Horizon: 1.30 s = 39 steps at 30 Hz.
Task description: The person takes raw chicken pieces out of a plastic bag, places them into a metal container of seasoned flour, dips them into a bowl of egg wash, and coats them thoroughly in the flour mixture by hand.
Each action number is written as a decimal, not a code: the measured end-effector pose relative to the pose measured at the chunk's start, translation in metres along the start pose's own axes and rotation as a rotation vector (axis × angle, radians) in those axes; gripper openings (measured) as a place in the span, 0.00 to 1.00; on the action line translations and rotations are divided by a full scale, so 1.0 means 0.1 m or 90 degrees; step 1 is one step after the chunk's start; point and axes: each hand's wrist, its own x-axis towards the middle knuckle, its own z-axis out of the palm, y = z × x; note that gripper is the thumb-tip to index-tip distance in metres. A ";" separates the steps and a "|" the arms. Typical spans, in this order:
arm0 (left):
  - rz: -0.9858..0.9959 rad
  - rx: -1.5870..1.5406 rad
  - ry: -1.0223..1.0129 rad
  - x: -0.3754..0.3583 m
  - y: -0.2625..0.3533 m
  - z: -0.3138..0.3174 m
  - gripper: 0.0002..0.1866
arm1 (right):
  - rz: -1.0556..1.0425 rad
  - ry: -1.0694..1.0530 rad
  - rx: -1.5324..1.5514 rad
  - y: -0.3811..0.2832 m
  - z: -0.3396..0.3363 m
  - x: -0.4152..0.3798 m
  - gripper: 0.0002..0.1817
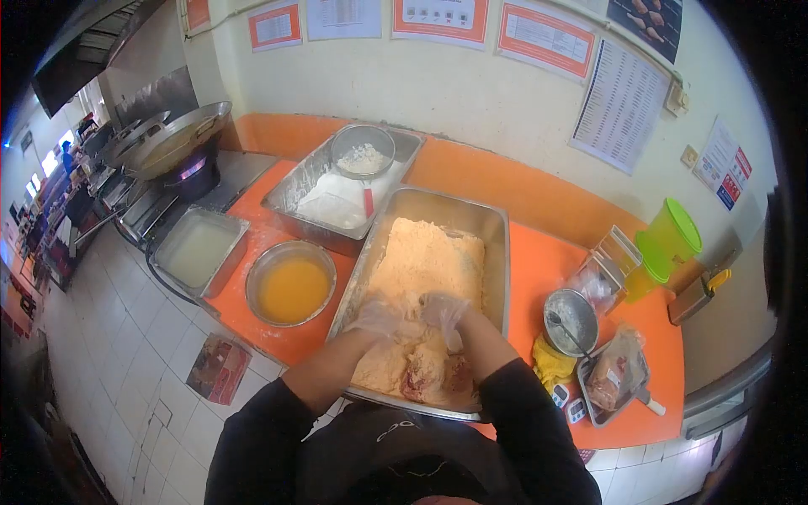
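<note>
A deep steel tray (pixel 503 252) holds pale orange breading flour (pixel 421 257). Both of my hands wear clear plastic gloves and are down in this flour near the tray's middle. My left hand (pixel 376 319) is smeared by motion, its fingers sunk in the flour. Close beside it, my right hand (pixel 444 313) looks bent at the fingers, with the fingertips hidden by flour. Pieces of raw meat (pixel 418 379), partly coated, lie at the near end of the tray, between my forearms. Whether either hand grips a piece cannot be made out.
Left of the tray stand a bowl of yellow-orange liquid (pixel 295 289) and a container of cloudy liquid (pixel 199 248). Behind is a white flour tray (pixel 278 202) with a sieve (pixel 363 151). A wok (pixel 181 139) sits over a flame. Bagged meat (pixel 613 374) and a bowl (pixel 571 316) are right.
</note>
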 end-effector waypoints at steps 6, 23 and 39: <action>0.027 -0.884 -0.223 0.37 -0.11 0.02 0.34 | 0.276 0.104 -0.280 0.31 0.00 0.27 0.13; -0.173 -0.425 -0.031 0.28 0.10 -0.13 0.26 | -0.268 0.204 0.413 -0.55 -0.30 -0.08 0.10; -0.039 -0.204 0.110 0.41 -0.17 -0.22 0.22 | 0.040 -0.006 -0.066 -0.61 -0.41 0.04 0.12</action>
